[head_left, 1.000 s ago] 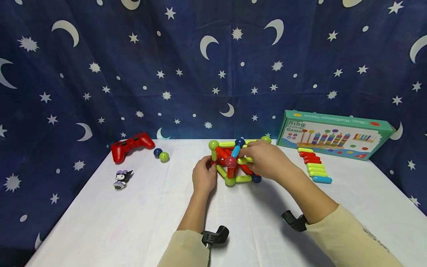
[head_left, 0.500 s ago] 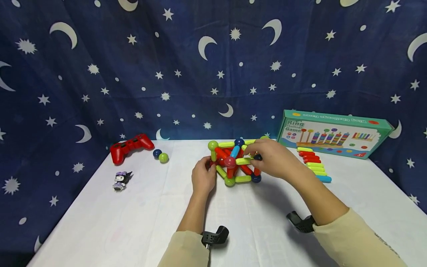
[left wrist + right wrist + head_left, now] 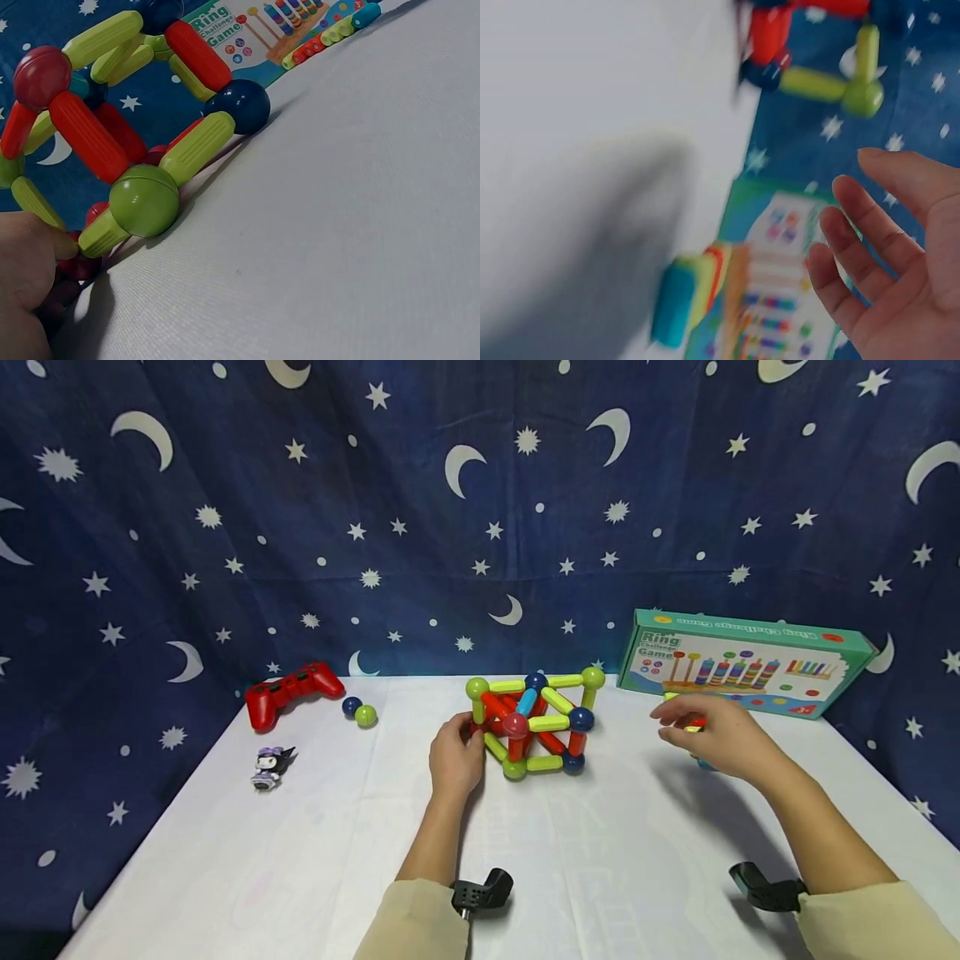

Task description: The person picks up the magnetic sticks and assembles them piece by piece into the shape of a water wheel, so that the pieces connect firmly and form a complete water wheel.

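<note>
A frame of magnetic building sticks and balls (image 3: 549, 723) stands on the white table, mixing red, yellow-green and blue parts. At its lower left corner my left hand (image 3: 456, 756) grips it, thumb and fingers at a dark red ball (image 3: 81, 265). In the left wrist view, a green ball (image 3: 144, 200) joins sticks just beside that grip. To the right, my right hand (image 3: 720, 737) is in the air with fingers loosely spread, holding nothing. It overlaps the row of loose sticks; a blue stick (image 3: 673, 304) heads that row in the right wrist view.
Behind the loose sticks leans a green Ring Challenge Game box (image 3: 750, 664). On the left lie a red game controller (image 3: 292, 695), a blue ball (image 3: 351, 707), a green ball (image 3: 366, 717) and a small figurine (image 3: 268, 768). A star-and-moon curtain (image 3: 420, 602) hangs behind the table.
My right hand has left the frame of sticks and moved right, over the loose sticks. A blue ball now shows at the end of the front yellow-green stick. My left hand keeps its place.
</note>
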Demonstrator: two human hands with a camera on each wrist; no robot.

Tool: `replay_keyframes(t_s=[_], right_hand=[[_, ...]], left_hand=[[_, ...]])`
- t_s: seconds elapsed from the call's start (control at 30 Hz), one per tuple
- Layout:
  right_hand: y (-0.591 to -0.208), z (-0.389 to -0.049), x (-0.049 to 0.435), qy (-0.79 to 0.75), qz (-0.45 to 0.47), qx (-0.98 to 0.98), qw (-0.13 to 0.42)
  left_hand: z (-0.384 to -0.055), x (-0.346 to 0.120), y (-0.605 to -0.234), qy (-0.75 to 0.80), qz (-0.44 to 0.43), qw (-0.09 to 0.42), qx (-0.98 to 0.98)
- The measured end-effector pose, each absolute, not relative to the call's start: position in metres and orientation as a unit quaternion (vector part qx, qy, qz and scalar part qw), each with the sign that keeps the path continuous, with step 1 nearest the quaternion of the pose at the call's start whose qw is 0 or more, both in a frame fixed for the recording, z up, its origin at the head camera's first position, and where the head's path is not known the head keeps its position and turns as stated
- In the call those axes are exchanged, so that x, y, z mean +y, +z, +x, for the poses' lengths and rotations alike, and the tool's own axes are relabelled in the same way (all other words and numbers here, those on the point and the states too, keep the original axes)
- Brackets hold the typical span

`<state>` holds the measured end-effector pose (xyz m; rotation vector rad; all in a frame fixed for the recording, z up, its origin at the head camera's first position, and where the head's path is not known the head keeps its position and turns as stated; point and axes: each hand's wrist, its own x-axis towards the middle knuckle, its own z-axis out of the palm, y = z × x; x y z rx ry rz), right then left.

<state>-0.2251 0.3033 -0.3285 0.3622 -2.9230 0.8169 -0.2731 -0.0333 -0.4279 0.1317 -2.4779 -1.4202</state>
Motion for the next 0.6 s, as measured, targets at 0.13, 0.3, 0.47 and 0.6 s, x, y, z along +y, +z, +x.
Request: replay_keyframes(t_s=[0.13, 0.3, 0.47, 0.6], right_hand=[[-0.34, -0.227, 0.334, 0.238, 0.08, -0.968, 0.015], [-0.353, -0.227, 0.362, 0.196, 0.032, -0.979, -0.044], [-0.362, -0.227, 0.373, 0.176, 0.023, -0.981, -0.077], [-0.365, -0.228, 0.372, 0.167, 0.032, -0.981, -0.09]], left_hand=[[-0.273, -0.034, -0.428, -0.488, 0.044, 0.14, -0.86], [-0.273, -0.034, -0.428, -0.487, 0.042, 0.145, -0.86], [-0.274, -0.034, -0.428, -0.489, 0.042, 0.145, -0.859], [-0.274, -0.034, -0.429, -0.487, 0.042, 0.147, -0.86]])
